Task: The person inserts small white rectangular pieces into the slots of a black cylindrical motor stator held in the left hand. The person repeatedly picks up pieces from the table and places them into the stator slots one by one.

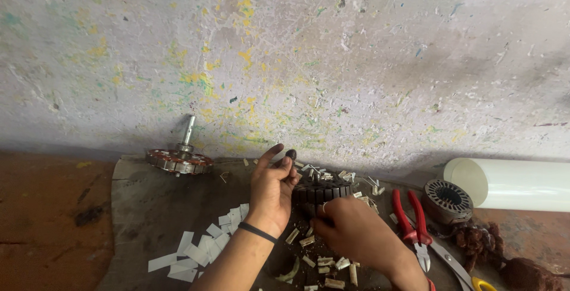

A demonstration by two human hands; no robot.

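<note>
A: What sits farthest left on the dark mat (148,208)?

B: A wound stator (178,160) with its shaft pointing up, at the far edge close to the paint-flecked wall (309,53). Nearer, white paper strips (202,246) lie scattered just left of the left forearm.

A: And the left hand (272,191)?

B: It rests against the left side of the dark slotted core (320,191), fingers loosely spread, the thumb and forefinger raised above the core's far rim. A black band circles that wrist.

A: Where is the core itself?

B: Mid-mat, between both hands, with small white scraps (323,261) strewn near and far of it.

A: The right hand (356,231)?

B: On the near side of the core, fingers curled together against its rim. Whether they pinch anything, I cannot tell.

A: Farther right?

B: Red-handled pliers (412,220) just beside the right wrist, then a second bare stator core (446,199), a clump of brownish wire (478,240), and a white roll (510,183) lying against the wall.
</note>
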